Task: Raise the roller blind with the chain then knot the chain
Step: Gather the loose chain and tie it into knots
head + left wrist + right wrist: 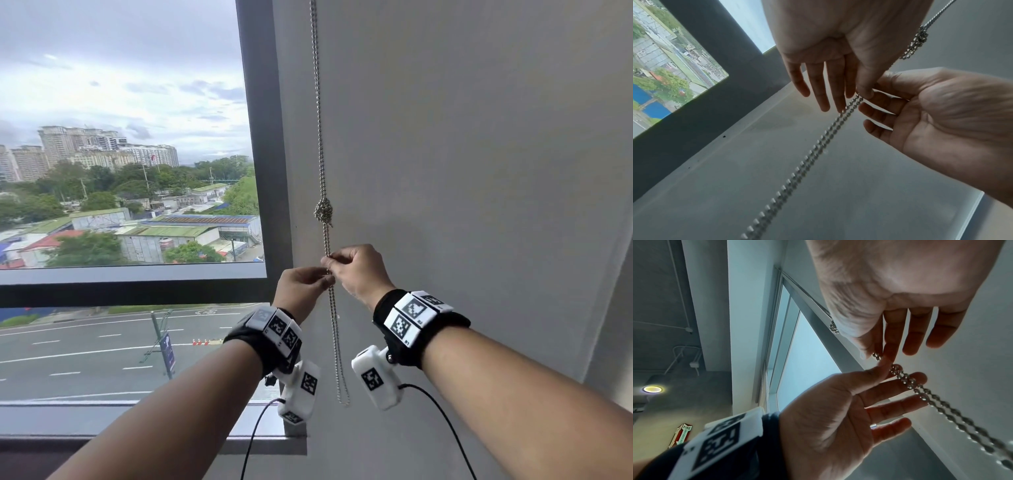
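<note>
A metal bead chain (321,137) hangs doubled along the grey wall beside the window. A tight knot (323,212) sits in it at mid height, and it also shows as the knot (919,39). Just below the knot, my right hand (330,260) pinches both strands between thumb and forefinger; the right wrist view shows this hand (875,353). My left hand (323,279) pinches the chain directly underneath, touching the right one, and its thumb presses on the strands (858,97). The loop's end (344,401) dangles free below. The window glass is uncovered; the blind itself is out of view.
The dark window frame (263,137) stands left of the chain, with a sill (267,442) below my left forearm. The wall (479,171) fills the right side. Black cables (253,438) trail from the wrist cameras. A ceiling light (652,389) glows overhead.
</note>
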`<state>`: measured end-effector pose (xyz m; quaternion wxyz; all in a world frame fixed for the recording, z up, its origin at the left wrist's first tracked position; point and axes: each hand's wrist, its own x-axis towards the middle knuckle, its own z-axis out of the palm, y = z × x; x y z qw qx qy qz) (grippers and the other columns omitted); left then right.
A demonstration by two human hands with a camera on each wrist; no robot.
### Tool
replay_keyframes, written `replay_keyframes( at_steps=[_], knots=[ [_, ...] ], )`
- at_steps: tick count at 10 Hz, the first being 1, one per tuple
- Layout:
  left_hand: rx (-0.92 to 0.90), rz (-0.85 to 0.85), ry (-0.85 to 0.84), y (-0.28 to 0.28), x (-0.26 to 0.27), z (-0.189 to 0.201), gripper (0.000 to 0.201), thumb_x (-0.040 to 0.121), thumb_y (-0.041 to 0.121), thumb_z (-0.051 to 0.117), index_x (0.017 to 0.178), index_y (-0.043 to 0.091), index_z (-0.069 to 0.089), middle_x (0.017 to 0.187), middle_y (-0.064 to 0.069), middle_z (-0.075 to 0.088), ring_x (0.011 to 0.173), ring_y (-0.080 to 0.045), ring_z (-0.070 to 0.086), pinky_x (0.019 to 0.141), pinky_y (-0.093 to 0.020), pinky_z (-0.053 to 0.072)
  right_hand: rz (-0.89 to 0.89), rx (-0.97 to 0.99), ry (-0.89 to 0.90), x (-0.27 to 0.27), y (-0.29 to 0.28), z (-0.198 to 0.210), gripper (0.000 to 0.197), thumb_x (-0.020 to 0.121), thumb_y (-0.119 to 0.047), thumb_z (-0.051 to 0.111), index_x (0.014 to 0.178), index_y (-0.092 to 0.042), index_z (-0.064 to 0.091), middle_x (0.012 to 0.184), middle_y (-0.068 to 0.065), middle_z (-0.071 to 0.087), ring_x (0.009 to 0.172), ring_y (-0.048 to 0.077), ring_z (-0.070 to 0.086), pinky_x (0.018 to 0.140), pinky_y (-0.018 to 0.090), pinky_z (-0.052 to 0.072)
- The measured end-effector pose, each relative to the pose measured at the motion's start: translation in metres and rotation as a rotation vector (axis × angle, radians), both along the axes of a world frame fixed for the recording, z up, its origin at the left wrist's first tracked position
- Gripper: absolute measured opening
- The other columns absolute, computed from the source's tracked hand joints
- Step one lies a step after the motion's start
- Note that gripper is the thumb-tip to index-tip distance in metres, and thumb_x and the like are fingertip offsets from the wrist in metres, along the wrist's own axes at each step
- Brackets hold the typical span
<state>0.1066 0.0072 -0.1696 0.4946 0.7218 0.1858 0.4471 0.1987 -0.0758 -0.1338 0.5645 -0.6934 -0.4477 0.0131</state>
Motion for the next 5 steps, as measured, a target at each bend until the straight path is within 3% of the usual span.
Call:
replay_keyframes(
  at_steps=[1, 2, 3, 4, 5],
  knots=[
    [0.017, -0.01, 0.012, 0.002, -0.003, 0.008, 0.026, 0.081, 0.008, 0.067, 0.106, -0.001, 0.068, 0.088, -0.01, 0.071, 0.069, 0.0, 0.063, 0.08, -0.025, 0.051, -0.001, -0.031, -0.03, -0.002, -0.007, 0.008, 0.019, 0.079, -0.027, 0.076, 0.086, -0.01, 0.077, 0.086, 0.006, 0.077, 0.084, 0.018, 0.072, 0.083, 0.028, 0.055],
    [0.111, 0.061, 0.156, 0.009, -0.016, 0.028, 0.05, 0.076, 0.036, 0.066, 0.118, 0.008, 0.063, 0.105, -0.008, 0.072, 0.092, -0.009, 0.066, 0.093, -0.034, 0.049, -0.019, -0.06, -0.071, -0.005, -0.018, 0.026, 0.028, 0.078, -0.034, 0.075, 0.093, -0.01, 0.076, 0.091, 0.005, 0.077, 0.091, 0.019, 0.07, 0.085, 0.027, 0.053],
    [0.213, 0.113, 0.268, 0.007, -0.03, 0.046, 0.063, 0.076, 0.045, 0.065, 0.128, 0.011, 0.055, 0.117, -0.006, 0.066, 0.106, -0.018, 0.063, 0.097, -0.037, 0.047, -0.03, -0.103, -0.109, -0.008, -0.025, 0.042, 0.044, 0.079, -0.038, 0.073, 0.113, -0.009, 0.07, 0.106, 0.006, 0.074, 0.103, 0.019, 0.067, 0.091, 0.025, 0.049],
    [0.403, 0.18, 0.417, 0.0, -0.053, 0.082, 0.074, 0.079, 0.055, 0.058, 0.139, 0.015, 0.041, 0.139, -0.008, 0.052, 0.124, -0.024, 0.052, 0.105, -0.038, 0.039, -0.047, -0.321, -0.23, -0.009, -0.036, 0.064, 0.071, 0.079, -0.047, 0.069, 0.136, -0.008, 0.052, 0.132, 0.01, 0.061, 0.122, 0.024, 0.056, 0.102, 0.032, 0.044],
    [0.528, 0.255, 0.529, -0.008, -0.071, 0.105, 0.076, 0.082, 0.057, 0.053, 0.144, 0.016, 0.033, 0.148, -0.008, 0.042, 0.133, -0.024, 0.042, 0.106, -0.035, 0.033, -0.068, -0.499, -0.269, -0.015, -0.05, 0.074, 0.079, 0.078, -0.051, 0.067, 0.141, -0.009, 0.043, 0.143, 0.012, 0.051, 0.13, 0.026, 0.049, 0.105, 0.035, 0.041]
  ],
)
